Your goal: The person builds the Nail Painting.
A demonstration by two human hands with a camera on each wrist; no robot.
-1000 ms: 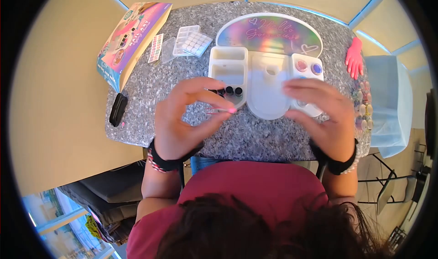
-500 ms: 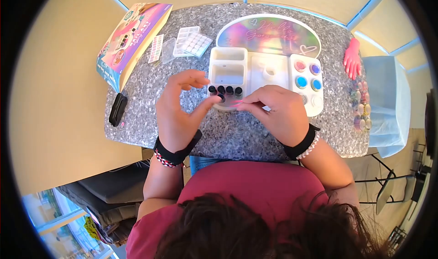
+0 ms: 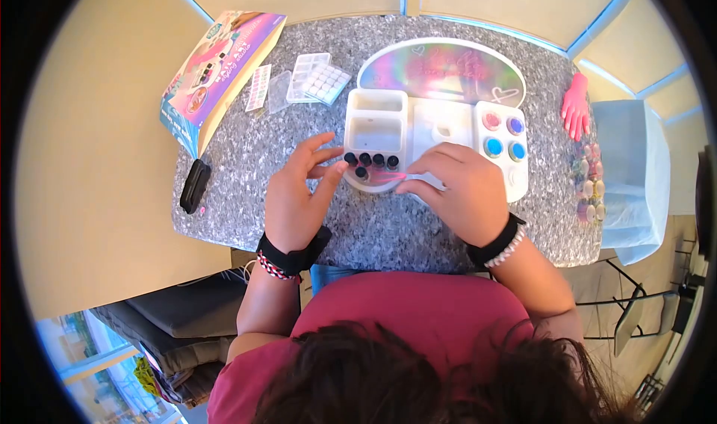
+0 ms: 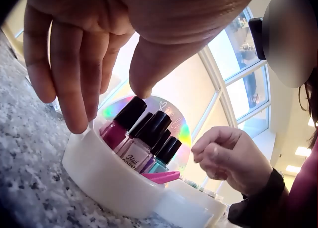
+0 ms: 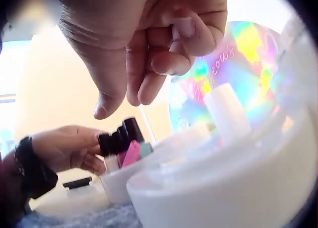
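Note:
Pink tweezers point(image 4: 161, 177) lean over the rim of a white tray point(image 4: 99, 173), beside several nail polish bottles point(image 4: 151, 128) with black caps. My right hand point(image 3: 463, 192) hovers just right of the tweezers, thumb and fingers parted and holding nothing; its fingers bend loosely in the left wrist view. On the tray's left side, my left hand point(image 3: 295, 200) has its fingers extended and empty. Its thumb tip is close to the caps, and the other fingertips hang along the tray's outer edge.
Right of the bottles are a white platform point(image 3: 422, 118) and a holder with pots of coloured powder point(image 3: 493, 147). Behind stands an iridescent arched sign point(image 3: 448, 69). A nail art box point(image 3: 216, 73), black case point(image 3: 196, 186) and sticker sheets point(image 3: 258, 88) lie left; a pink model hand point(image 3: 575, 109) lies right.
The tweezers went from my left hand's pinch into the bottle tray. My right hand came left to the tray, and its fingers have now parted from the tweezers. The head view shifted slightly.

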